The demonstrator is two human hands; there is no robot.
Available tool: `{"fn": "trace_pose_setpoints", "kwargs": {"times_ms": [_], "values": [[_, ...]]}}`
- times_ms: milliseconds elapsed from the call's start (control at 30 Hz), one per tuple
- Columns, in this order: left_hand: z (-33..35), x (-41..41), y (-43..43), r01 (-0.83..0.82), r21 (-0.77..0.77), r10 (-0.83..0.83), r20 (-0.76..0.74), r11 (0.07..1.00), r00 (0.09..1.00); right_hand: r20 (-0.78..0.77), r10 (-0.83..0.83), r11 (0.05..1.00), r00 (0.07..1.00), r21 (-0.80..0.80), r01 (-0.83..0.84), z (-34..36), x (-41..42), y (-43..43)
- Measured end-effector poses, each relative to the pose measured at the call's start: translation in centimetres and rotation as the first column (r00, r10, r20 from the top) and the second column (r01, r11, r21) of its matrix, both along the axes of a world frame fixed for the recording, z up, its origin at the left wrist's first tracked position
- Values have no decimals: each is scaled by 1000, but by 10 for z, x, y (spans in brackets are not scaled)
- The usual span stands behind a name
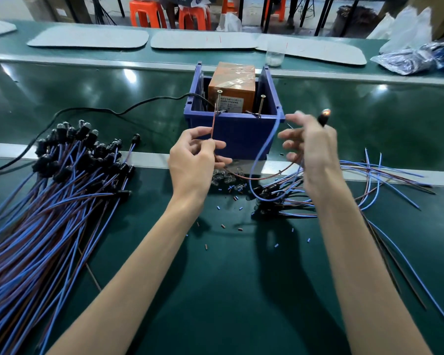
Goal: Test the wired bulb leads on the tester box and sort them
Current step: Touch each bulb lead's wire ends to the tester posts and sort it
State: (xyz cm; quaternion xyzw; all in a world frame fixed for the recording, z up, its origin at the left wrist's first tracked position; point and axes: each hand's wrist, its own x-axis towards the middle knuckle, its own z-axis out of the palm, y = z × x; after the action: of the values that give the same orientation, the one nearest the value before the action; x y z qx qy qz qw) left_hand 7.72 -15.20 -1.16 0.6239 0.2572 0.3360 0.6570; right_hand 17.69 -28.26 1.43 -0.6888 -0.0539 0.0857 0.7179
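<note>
The tester is a blue plastic bin (241,134) with an orange box (231,88) inside and two upright screws (219,101) on its front rim. My left hand (194,155) pinches a brown wire (212,126) and holds its end up against the left screw. My right hand (310,147) grips a black bulb socket; its bulb (326,112) glows orange above my fingers. That lead's blue wire (264,149) curves from my right hand up to the bin's right corner. A big pile of wired bulb leads (62,175) lies at the left; a smaller bundle (274,198) lies under my right hand.
A black power cord (100,111) runs left from the bin across the green belt. Loose glass bulbs (224,179) and several bits of cut insulation (223,226) lie between my arms. Loose wires (385,180) fan out right. A plastic cup (274,55) and bags (408,57) sit beyond.
</note>
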Motion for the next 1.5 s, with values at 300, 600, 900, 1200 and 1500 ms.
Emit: {"fn": "trace_pose_setpoints", "kwargs": {"times_ms": [300,600,900,1200,1500], "values": [[2,-5,-12,374,-25,-375,-43,927,926,320,-281,790,905,-458,408,10,15,-37],[3,-5,-5,412,36,-407,-100,910,908,458,-425,876,781,-7,481,19,24,-45],[6,-6,27,294,191,-244,-248,936,937,803,40,603,595,-494,627,-2,2,-17],[17,-52,117,614,360,144,-917,703,373,22,575,170,818,-981,-94,-25,6,-15],[15,-72,141,571,331,209,-940,751,270,-52,573,224,818,-950,-217,-25,8,-18]]}}
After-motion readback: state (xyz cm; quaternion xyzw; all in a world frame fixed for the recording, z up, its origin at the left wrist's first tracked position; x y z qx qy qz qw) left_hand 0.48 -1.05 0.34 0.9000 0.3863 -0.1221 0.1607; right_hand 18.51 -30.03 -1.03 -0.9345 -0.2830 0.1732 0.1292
